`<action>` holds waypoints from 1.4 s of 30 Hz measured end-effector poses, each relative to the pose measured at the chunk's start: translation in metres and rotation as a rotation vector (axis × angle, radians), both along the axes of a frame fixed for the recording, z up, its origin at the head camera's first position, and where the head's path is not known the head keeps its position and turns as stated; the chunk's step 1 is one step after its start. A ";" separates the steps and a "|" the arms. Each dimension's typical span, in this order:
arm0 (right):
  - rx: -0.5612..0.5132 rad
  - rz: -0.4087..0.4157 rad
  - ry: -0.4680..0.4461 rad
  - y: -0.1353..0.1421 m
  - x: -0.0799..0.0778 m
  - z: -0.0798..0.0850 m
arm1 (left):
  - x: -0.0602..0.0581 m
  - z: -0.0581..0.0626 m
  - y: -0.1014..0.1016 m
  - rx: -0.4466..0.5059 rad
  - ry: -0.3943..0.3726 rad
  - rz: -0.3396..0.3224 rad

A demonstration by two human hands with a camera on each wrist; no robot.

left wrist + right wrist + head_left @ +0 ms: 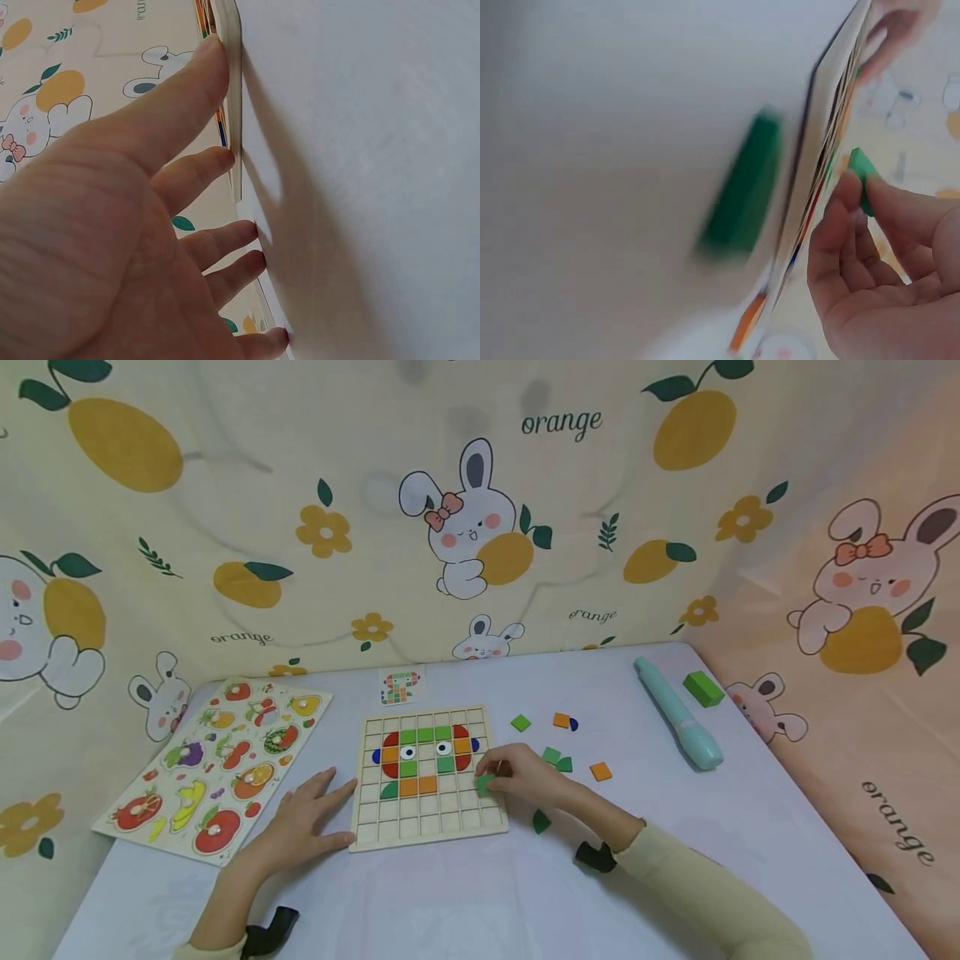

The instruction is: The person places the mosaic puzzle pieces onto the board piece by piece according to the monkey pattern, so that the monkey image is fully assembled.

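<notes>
A wooden grid board [465, 822] lies on the table, holding coloured tiles arranged as a face with two round eyes [407, 752]. Over its right side my right hand [532, 777] pinches a small green tile [484, 784] between thumb and fingertips. The right wrist view shows this green tile [861, 176] tilted, its edge facing the camera. My left hand [300, 822] is spread at the board's left edge, thumb and index finger touching it. In the left wrist view the other fingers [225, 244] reach down to the table. A green quarter-round tile [542, 822] lies below my right wrist.
Loose green tiles [551, 755], orange tiles [601, 772] and a blue half-round [574, 724] lie right of the board. A fruit puzzle board [258, 739] is at left, a pattern card [400, 687] behind. A teal flashlight-shaped object [678, 718] and green block [703, 688] lie far right.
</notes>
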State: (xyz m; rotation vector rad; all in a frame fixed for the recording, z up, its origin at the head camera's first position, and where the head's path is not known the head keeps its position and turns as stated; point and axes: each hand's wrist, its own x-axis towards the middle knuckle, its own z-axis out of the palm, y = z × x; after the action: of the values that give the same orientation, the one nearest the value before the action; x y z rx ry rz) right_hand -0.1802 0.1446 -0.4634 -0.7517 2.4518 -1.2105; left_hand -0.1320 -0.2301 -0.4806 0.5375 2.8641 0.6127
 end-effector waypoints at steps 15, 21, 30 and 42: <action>-0.026 0.015 -0.052 -0.090 -0.003 0.004 | 0.002 0.002 0.002 0.012 -0.013 -0.007; 0.084 0.014 0.039 -0.105 0.002 -0.002 | 0.001 0.001 0.002 0.000 -0.020 -0.002; 0.211 0.032 0.190 -0.118 0.012 -0.003 | 0.002 0.003 0.002 0.000 -0.011 0.004; 0.332 0.031 0.405 -0.121 0.016 -0.001 | 0.002 0.003 0.001 0.010 -0.003 -0.005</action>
State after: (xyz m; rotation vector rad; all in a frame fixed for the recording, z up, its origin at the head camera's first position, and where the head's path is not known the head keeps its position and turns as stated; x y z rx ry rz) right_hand -0.1645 0.0232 -0.4640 -1.0062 2.8478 -0.6571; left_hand -0.1302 -0.2286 -0.4777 0.5444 2.8575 0.6271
